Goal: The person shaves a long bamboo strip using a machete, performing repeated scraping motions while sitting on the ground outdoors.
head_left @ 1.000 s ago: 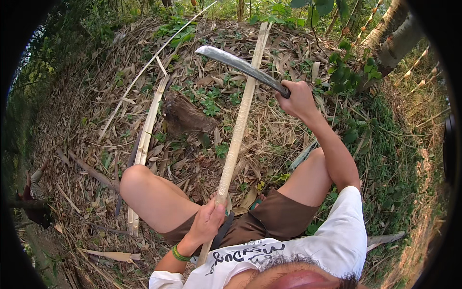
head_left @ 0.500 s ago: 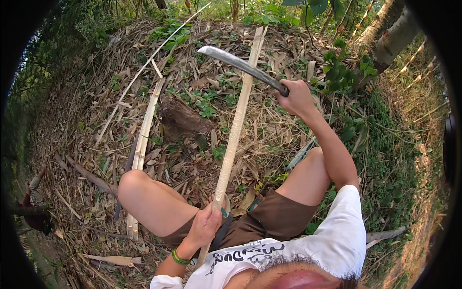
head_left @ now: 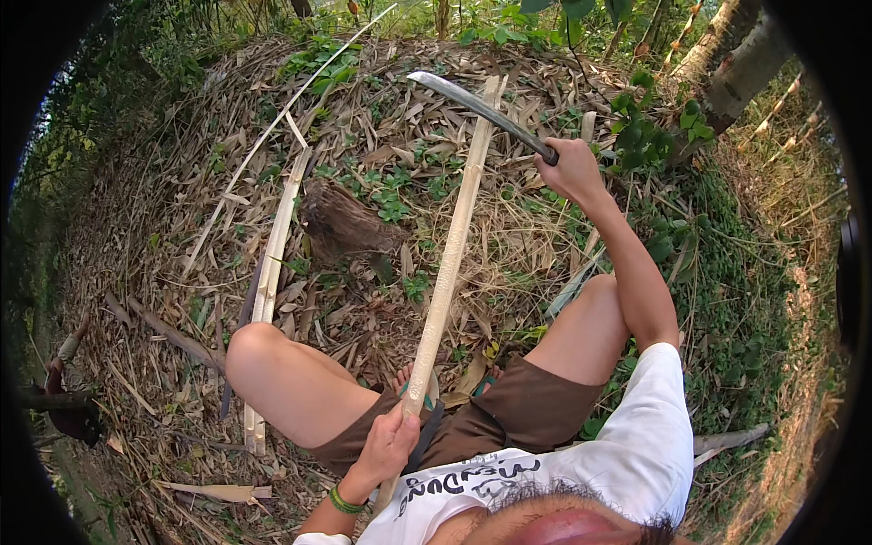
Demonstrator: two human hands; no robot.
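Note:
My left hand is closed round the lower part of a long, pale split bamboo strip, close to my lap. From there the strip slants up and away between my knees, and its far end is split in two. My right hand grips the dark handle of a machete with a long curved blade. The blade points to the left and crosses the strip near its split far end. Whether the edge touches the strip, I cannot tell.
Several pale split strips lie on the leaf-littered ground by my left knee. A thin pale strip extends beyond them. A brown stump stands ahead between my knees. Tree trunks rise at the far right.
The machete has moved to the right and its tip is slightly higher. The bamboo strip has been drawn a little back toward me, with my left hand still round it.

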